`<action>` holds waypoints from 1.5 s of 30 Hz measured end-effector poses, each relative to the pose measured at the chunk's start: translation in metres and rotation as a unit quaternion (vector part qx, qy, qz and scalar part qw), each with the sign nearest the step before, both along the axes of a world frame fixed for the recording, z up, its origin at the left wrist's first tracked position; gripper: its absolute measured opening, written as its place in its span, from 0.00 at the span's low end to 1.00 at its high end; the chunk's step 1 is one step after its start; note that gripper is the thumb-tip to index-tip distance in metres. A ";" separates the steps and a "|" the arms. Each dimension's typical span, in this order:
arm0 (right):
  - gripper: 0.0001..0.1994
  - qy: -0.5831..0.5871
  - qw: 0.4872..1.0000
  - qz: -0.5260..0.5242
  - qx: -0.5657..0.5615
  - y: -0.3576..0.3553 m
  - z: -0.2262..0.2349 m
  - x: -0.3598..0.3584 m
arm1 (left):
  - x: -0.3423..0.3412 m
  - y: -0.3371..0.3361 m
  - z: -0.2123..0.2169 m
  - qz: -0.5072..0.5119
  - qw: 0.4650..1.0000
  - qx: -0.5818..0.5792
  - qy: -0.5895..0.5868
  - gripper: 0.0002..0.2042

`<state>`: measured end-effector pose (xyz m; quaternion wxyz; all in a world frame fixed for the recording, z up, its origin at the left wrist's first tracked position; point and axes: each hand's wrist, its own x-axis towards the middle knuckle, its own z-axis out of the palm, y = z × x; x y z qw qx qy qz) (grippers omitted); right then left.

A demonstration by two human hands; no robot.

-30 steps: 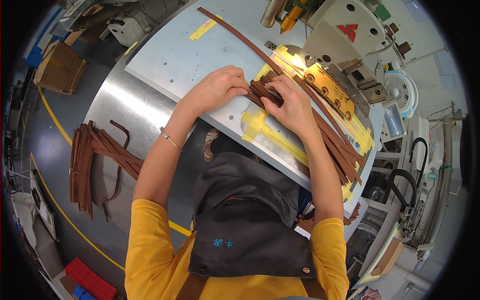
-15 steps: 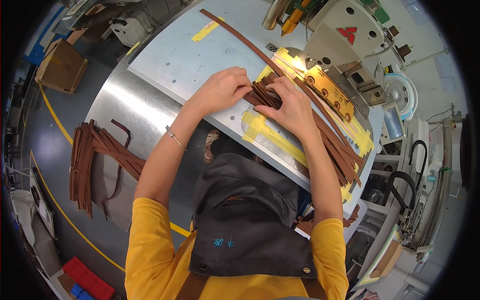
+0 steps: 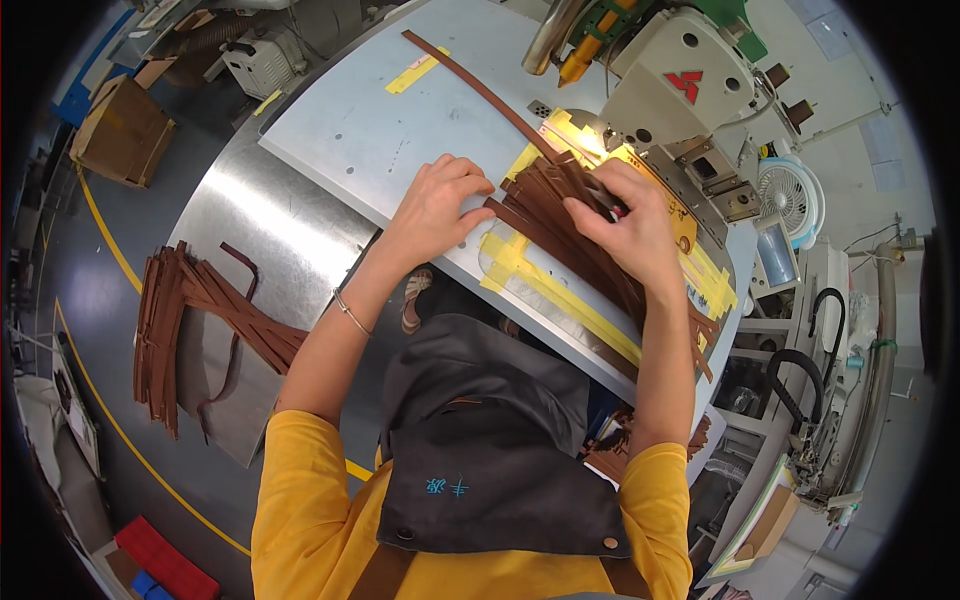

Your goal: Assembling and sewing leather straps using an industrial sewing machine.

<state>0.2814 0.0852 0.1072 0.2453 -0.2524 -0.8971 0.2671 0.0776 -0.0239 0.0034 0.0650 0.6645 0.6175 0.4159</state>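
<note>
A bundle of brown leather strips [image 3: 560,225] lies on the grey sewing table [image 3: 400,130], over yellow tape marks. My left hand [image 3: 440,205] rests flat on the table with its fingertips on the strips' left ends. My right hand [image 3: 625,225] pinches the strips at the top of the bundle, close to the needle area of the white sewing machine [image 3: 680,90]. One long brown strip [image 3: 470,80] runs away from the machine toward the table's far left.
A second pile of brown strips [image 3: 190,320] lies on a shiny metal side table to my left. A cardboard box [image 3: 120,130] stands on the floor at far left. A small white fan [image 3: 790,195] sits right of the machine. A dark apron covers my lap.
Both hands have shifted slightly along the bundle toward the machine, and my right hand has closed its pinch on the strips.
</note>
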 end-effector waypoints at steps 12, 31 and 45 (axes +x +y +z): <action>0.14 -0.058 0.997 -0.055 -0.018 0.000 0.007 0.008 | 0.020 0.030 0.015 0.005 0.998 -0.056 -0.020 0.16; 0.15 0.617 0.702 -0.313 -0.169 0.019 0.050 0.171 | 0.024 0.016 -0.002 0.042 0.996 -0.013 -0.076 0.20; 0.12 0.321 0.787 -0.521 -0.079 -0.012 -0.082 0.293 | 0.009 0.039 0.017 -0.080 0.995 -0.024 -0.046 0.12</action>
